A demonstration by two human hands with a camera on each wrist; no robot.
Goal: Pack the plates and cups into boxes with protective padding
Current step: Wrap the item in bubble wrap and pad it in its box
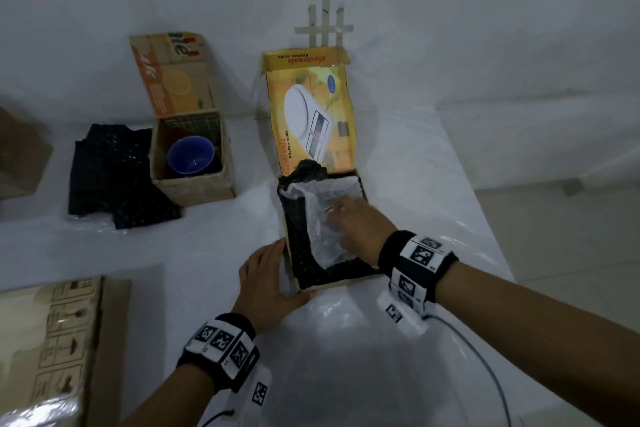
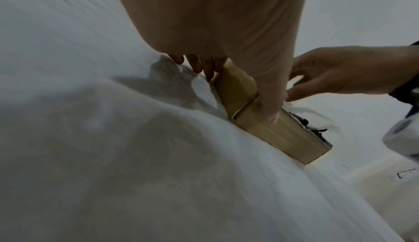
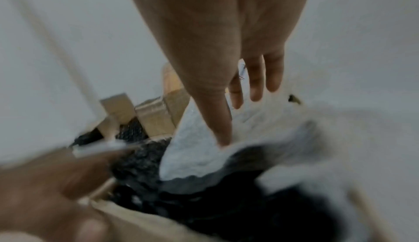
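The yellow kitchen-scale box (image 1: 341, 281) lies open in the middle of the table, its lid (image 1: 311, 107) folded back. Black bubble wrap (image 1: 300, 246) lines it, and a white foam sheet (image 1: 325, 239) lies on top. My right hand (image 1: 349, 218) presses the foam (image 3: 195, 152) down with straight fingers. My left hand (image 1: 268, 282) braces the box's near-left corner, thumb flat on the front wall (image 2: 278, 134) and fingers straight along the left side. No plate shows in the box. A blue cup (image 1: 190, 158) stands in a small cardboard box (image 1: 194, 191) to the left.
A pile of black bubble wrap (image 1: 110, 177) lies left of the small box. Flattened cardboard (image 1: 52, 340) covers the near-left table, and another brown box (image 1: 20, 156) pokes in at the left edge. The table edge (image 1: 491, 239) runs just right of the yellow box. A wall stands behind.
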